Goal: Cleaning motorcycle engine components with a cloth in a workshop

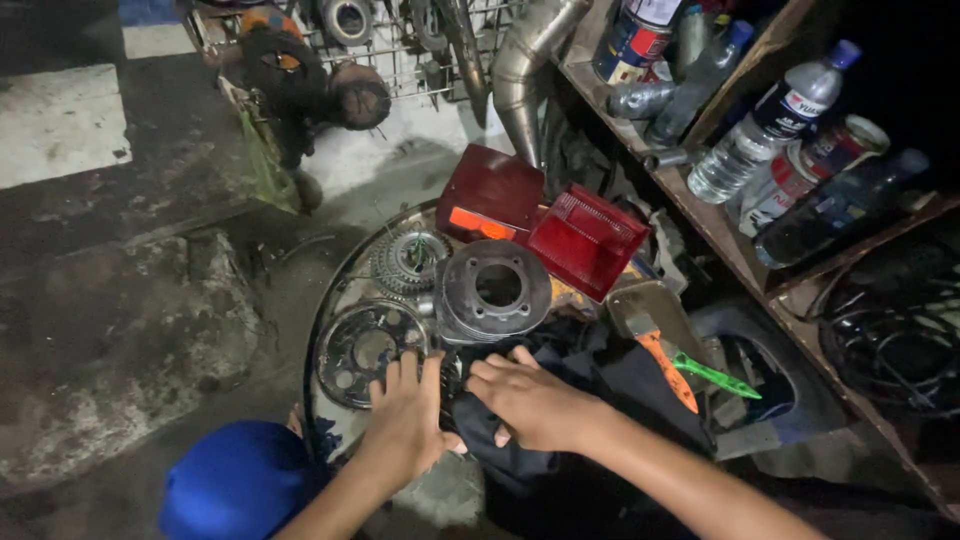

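I see both hands pressed flat, fingers spread, gripping nothing: left hand (405, 415) beside the flat perforated metal disc (362, 350) at its ten o'clock, right hand (530, 400) on crumpled black cloth (610, 375). The round grey finned metal cylinder (495, 290) sits at twelve o'clock, red plastic lamp lens (585, 240) beyond.

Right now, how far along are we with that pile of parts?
Done: a sprocket, a disc and a finned cylinder lie loose in the tray. In hand: left hand and right hand press on the dark cloth. Left: the scraper lies untouched.
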